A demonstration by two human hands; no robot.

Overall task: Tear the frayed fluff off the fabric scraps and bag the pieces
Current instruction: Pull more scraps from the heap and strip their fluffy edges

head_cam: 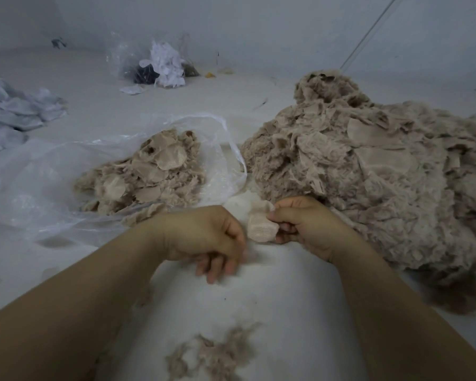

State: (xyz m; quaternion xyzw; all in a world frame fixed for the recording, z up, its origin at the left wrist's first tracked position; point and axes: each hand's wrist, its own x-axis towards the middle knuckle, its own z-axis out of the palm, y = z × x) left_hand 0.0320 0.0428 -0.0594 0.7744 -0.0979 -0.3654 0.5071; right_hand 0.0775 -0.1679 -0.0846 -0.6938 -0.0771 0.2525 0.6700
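Your left hand (209, 237) hangs with its fingers curled down and blurred; whether they pinch any fluff, you cannot tell. Your right hand (305, 224) pinches a small tan fabric scrap (261, 225) between thumb and fingers, just above the white surface (272, 292).

At the left edge lies a heap of pale grey cloth (14, 114). Beside it, an open clear plastic bag (39, 182) holds tan pieces (146, 174), touching your left wrist. Toward the far edge sits a second clear bag (154, 61) of white and dark scraps. Loose fluff (217, 353) lies near the front edge between your forearms. On the right side, a big pile of fluffy tan scraps (368, 166) sits just behind your right hand.
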